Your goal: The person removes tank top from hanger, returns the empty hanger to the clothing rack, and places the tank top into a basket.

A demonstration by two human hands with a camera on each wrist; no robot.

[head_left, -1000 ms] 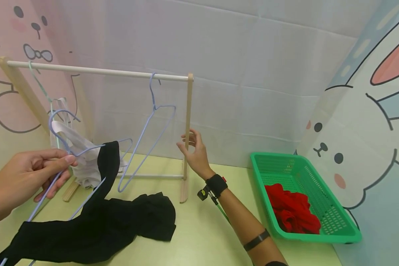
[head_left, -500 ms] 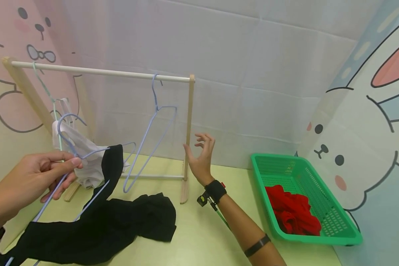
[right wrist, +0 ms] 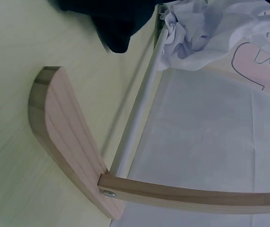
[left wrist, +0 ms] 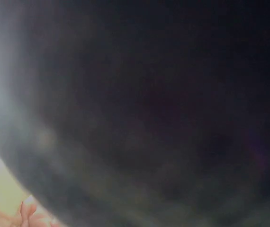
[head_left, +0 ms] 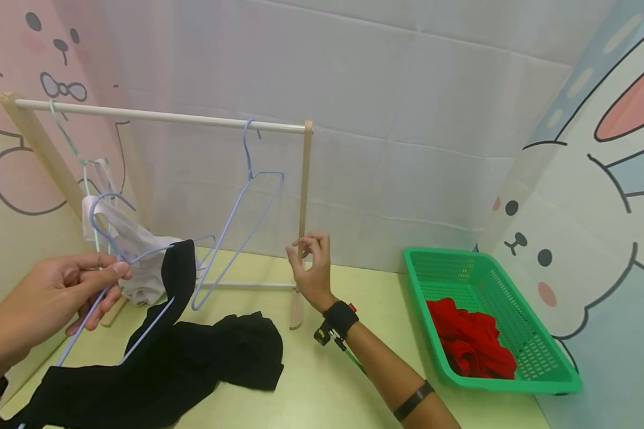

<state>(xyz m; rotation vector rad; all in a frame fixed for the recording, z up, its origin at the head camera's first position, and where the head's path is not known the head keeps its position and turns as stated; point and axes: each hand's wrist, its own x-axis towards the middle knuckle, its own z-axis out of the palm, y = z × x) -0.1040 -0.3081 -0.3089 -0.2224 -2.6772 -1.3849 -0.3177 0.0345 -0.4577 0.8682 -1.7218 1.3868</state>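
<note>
My left hand (head_left: pixel 75 292) pinches a lavender wire clothes hanger (head_left: pixel 93 220) below its hook, in the head view. A black garment (head_left: pixel 214 357) hangs on this hanger by its strap-like parts, and its bulk spreads over the table. Dark blur fills most of the left wrist view, with a bit of the fingers (left wrist: pixel 31 215) at the lower left. My right hand (head_left: pixel 313 271) is raised beside the right post (head_left: pixel 305 179) of the clothes rack, fingers loosely bent, holding nothing. The right wrist view shows the post's wooden foot (right wrist: pixel 71 137).
A second lavender hanger (head_left: pixel 248 155) hangs bare on the rack's rail (head_left: pixel 155 115). Left of it, a white garment (head_left: pixel 134 244) hangs from a mint hanger (head_left: pixel 67 134). At the right stands a green basket (head_left: pixel 494 384) with a red cloth (head_left: pixel 472 339) inside.
My right hand has moved off the rack's post, then lowered a little, its fingers drawing in toward the thumb. My left hand has shifted slightly right and down with the hanger.
</note>
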